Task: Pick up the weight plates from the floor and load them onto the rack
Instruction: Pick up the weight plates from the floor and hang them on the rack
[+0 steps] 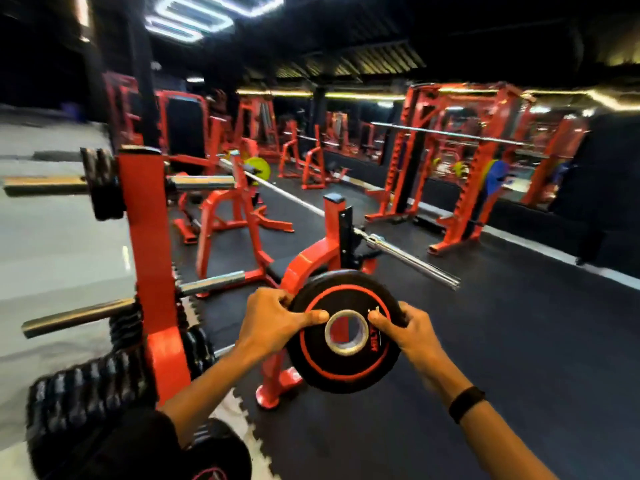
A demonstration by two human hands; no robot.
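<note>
Both hands, the left hand [273, 320] and right hand [412, 332], grip a black weight plate [343, 362] by its rim, thumbs on its face, carrying it in the air just right of the red rack [152, 237]; next, its centre hole must meet a bare peg [211, 284].

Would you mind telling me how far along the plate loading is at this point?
Some looks done: black plates already sit on an upper peg of the red rack, and more hang lower down. In hand: the left hand and right hand grip a black plate with a red ring, held in the air. Left: sliding it onto a bare peg. Any plates remaining on the floor are out of view.
</note>
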